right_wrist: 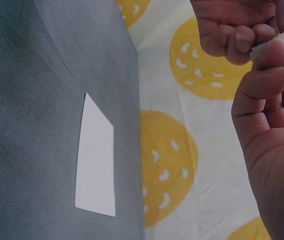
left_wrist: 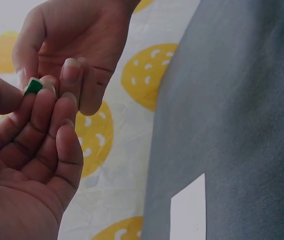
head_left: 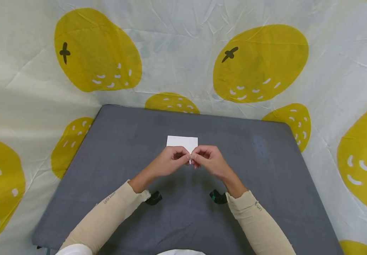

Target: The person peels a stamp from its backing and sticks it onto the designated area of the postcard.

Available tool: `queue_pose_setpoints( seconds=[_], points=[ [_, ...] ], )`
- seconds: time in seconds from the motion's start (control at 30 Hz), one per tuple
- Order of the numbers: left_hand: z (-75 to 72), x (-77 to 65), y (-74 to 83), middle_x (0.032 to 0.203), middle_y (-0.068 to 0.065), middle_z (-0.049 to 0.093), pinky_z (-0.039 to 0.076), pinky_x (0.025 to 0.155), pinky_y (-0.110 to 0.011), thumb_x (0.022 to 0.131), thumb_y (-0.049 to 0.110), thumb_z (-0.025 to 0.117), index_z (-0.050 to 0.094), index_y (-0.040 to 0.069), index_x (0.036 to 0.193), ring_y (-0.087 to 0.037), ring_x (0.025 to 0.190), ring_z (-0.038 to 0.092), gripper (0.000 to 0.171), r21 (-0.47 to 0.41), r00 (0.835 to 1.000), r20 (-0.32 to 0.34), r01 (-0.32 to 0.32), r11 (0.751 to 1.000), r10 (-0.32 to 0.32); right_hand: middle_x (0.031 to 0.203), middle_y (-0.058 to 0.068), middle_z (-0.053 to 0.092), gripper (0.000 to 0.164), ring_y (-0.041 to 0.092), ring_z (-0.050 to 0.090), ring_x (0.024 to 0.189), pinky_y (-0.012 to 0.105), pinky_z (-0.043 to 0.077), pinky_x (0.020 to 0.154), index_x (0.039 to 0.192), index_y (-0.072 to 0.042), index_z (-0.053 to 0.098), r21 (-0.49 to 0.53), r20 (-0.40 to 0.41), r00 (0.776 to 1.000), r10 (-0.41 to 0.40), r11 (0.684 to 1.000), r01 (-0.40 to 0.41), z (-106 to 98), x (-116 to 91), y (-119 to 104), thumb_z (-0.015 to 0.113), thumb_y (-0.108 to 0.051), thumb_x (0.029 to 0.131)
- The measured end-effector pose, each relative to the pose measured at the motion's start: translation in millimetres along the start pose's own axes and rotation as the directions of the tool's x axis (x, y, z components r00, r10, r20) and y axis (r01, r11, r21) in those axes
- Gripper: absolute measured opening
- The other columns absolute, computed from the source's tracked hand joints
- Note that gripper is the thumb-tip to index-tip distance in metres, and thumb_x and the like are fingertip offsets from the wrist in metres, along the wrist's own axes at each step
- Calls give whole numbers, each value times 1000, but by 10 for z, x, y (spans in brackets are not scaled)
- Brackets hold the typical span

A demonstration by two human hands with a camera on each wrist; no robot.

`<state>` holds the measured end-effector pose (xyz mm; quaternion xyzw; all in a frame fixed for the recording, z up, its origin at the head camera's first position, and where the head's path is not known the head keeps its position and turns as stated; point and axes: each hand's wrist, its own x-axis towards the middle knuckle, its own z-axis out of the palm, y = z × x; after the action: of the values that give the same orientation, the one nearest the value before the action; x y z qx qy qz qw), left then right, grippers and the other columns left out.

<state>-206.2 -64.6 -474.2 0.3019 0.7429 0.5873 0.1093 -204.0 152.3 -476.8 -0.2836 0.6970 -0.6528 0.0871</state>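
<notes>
Both hands meet over the middle of the table, thumbs and fingertips close together. Between them is a small packet [head_left: 190, 161], mostly covered by fingers. In the left wrist view a green bit of the packet [left_wrist: 34, 86] shows at the left thumb tip; in the right wrist view a white, saw-toothed edge of the packet [right_wrist: 270, 43] sticks out. My left hand [head_left: 172, 161] pinches it from one side and my right hand [head_left: 211, 162] from the other. Just beyond the hands a white rectangular card [head_left: 182, 141] lies flat.
A grey cloth-covered table [head_left: 132, 131] spreads under the hands. Behind and beside it hangs a white curtain [head_left: 177, 53] with yellow fruit prints. Dark wrist-mounted pieces [head_left: 154, 198] jut inward below the sleeves. A white rounded edge [head_left: 181, 252] shows at the bottom.
</notes>
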Motion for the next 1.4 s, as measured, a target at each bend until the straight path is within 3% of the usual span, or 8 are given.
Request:
queue_pose_setpoints(
  seconds=[0.1, 0.23, 0.5, 0.67, 0.97, 1.17, 1.3, 1.4],
  points=[
    [-18, 8, 6, 88, -11, 72, 57, 74, -26, 105, 9, 59, 74, 3, 95, -28, 80, 68, 19, 13, 1000, 22, -7, 1000, 6, 75, 18, 65, 17, 23, 61, 60, 28, 57, 62, 88, 10, 68, -32, 27, 1000, 9, 999, -8, -20, 11, -25, 59, 4, 101],
    [-19, 14, 6, 86, -10, 72, 53, 70, -25, 105, 8, 57, 73, 3, 93, -28, 77, 66, 21, 34, 999, 32, -14, 999, 13, 77, 24, 64, 18, 15, 62, 61, 29, 58, 63, 88, 8, 69, -47, 47, 999, 26, 999, -24, -37, 13, -48, 59, 0, 102],
    [-8, 5, -16, 85, -10, 73, 55, 72, -25, 105, 7, 56, 73, 3, 92, -18, 77, 66, 22, 38, 999, 34, 8, 999, -10, 77, 1, 67, 18, 11, 63, 63, 30, 58, 63, 89, 10, 68, -10, 52, 998, 42, 999, -41, -31, 5, -18, 60, 0, 101],
    [-11, 3, 2, 88, -10, 74, 58, 76, -27, 106, 13, 59, 74, 4, 94, -16, 79, 68, 21, 48, 999, 36, 9, 999, -11, 78, -3, 67, 17, 11, 63, 63, 29, 59, 64, 90, 12, 67, 8, 43, 998, 41, 999, -41, -30, -3, -18, 59, 2, 101],
    [-5, -6, -25, 87, -9, 74, 55, 72, -25, 106, 12, 59, 75, 4, 95, -9, 77, 65, 20, 75, 999, 40, 10, 997, -13, 76, 29, 63, 14, 10, 62, 62, 32, 58, 64, 90, 9, 69, -56, 41, 997, 71, 996, -69, -14, -8, -27, 62, 0, 100],
    [4, -5, -24, 86, -10, 74, 54, 71, -24, 105, 9, 57, 74, 2, 94, -8, 75, 64, 21, 72, 999, 43, 5, 997, -8, 70, 13, 64, 14, 14, 60, 60, 37, 56, 61, 86, 7, 68, -83, 19, 996, 84, 993, -82, 6, 3, -24, 61, 3, 97],
    [9, -5, -16, 87, -10, 73, 55, 72, -24, 105, 9, 56, 74, 3, 94, -9, 76, 64, 22, 59, 999, 39, 21, 998, -24, 70, -3, 65, 14, 17, 61, 58, 31, 56, 60, 83, 9, 66, -50, -14, 997, 80, 995, -81, 15, -3, -4, 60, 5, 95],
    [20, -3, -24, 87, -11, 73, 56, 73, -25, 105, 9, 56, 74, 3, 94, -9, 76, 66, 22, 46, 999, 21, 33, 998, -34, 70, -8, 65, 15, 13, 61, 58, 28, 56, 59, 81, 11, 64, -13, -42, 997, 57, 998, -58, 21, -7, 23, 58, 6, 94]
  ],
)
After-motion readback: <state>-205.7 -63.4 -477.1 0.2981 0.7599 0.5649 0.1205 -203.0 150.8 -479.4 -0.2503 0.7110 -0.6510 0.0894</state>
